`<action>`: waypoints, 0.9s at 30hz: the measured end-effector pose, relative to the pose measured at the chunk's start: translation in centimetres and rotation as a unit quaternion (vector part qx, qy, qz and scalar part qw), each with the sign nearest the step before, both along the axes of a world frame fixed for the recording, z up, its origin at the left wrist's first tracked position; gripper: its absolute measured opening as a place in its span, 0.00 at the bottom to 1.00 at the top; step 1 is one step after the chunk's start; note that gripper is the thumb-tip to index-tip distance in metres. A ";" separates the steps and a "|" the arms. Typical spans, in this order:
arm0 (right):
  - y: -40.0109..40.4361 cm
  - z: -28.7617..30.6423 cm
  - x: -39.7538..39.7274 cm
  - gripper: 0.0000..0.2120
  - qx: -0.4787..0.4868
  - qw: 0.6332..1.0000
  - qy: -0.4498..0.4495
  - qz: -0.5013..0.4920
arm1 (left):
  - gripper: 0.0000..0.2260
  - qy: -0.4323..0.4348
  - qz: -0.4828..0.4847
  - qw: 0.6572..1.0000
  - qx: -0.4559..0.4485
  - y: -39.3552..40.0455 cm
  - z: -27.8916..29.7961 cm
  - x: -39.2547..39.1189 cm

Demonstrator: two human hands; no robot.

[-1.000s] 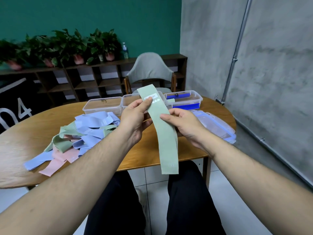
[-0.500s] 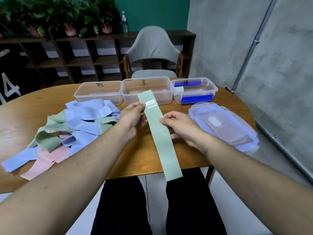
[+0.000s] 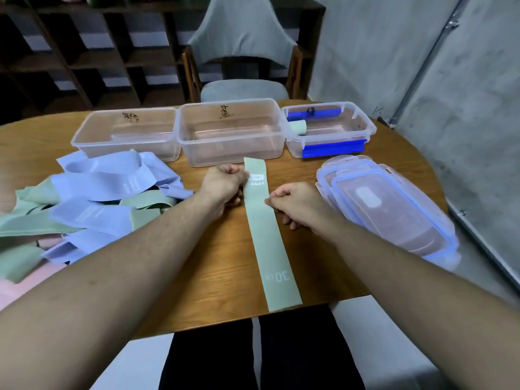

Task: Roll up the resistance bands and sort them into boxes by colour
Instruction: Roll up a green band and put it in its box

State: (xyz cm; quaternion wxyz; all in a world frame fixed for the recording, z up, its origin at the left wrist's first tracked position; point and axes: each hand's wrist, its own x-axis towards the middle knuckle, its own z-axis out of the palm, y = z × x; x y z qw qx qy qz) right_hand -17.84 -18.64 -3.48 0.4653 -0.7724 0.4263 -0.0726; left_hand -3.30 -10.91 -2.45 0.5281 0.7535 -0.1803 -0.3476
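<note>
Change: the green resistance band [image 3: 267, 235], held up in the air a second ago, has been laid flat on the table [image 3: 225, 266]; it now runs lengthwise from just before the middle box to the near edge, which its near end slightly overhangs.
Band markings: a white label near the far end; "30" printed near the near end.
Left hand [image 3: 223, 184]: fingers curled, pinching the band's left edge beside the label.
Right hand [image 3: 298, 202]: fingers curled, pinching the right edge a little nearer the person.
Meaning for task: the band is judged to be flattened and ready for rolling; no roll is started yet.
Boxes: three clear ones in a row along the far edge. Left box [image 3: 126, 133] and middle box [image 3: 230, 133] appear to hold no bands. Right box [image 3: 329, 128], with blue clips, holds one rolled green band [image 3: 298, 127], so this is judged the green destination.
Remaining stock: a loose pile of bands [image 3: 92, 201], blue, green and pink, lies toward the left edge, unrolled.
Lids: stacked clear lids [image 3: 388, 209] lie toward the right edge, well apart from the hands.
Progress: early; only one roll is visibly sorted.
</note>
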 end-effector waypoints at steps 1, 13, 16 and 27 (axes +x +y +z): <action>-0.1 0.0 0.1 0.09 -0.006 1.000 -0.001 -0.003 | 0.05 0.013 0.002 1.000 -0.011 -0.2 -0.2 -0.1; 2.0 -2.2 -3.9 0.09 -0.075 0.986 -0.147 0.031 | 0.07 -0.240 -0.099 0.964 -0.054 5.2 -3.4 -3.1; 3.8 -2.7 -5.9 0.10 -0.125 0.975 -0.156 0.093 | 0.06 -0.360 -0.142 0.921 -0.040 7.7 -4.3 -4.5; 6.1 -3.8 -12.9 0.25 -0.253 0.922 -0.078 0.283 | 0.18 -0.453 -0.313 0.832 -0.066 14.2 -4.9 -8.1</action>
